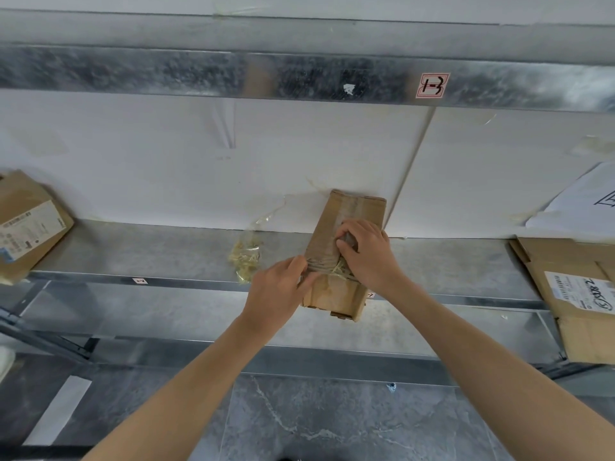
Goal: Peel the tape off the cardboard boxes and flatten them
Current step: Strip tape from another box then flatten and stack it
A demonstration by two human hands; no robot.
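Together, left hand (279, 291), right hand (367, 252) pinch tape (325, 265).

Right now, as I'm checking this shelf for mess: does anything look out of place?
Yes. A crumpled wad of clear yellowish tape lies loose on the grey metal shelf, left of the small brown cardboard box. On that box, stringy tape shreds bunch between the left hand and right hand.
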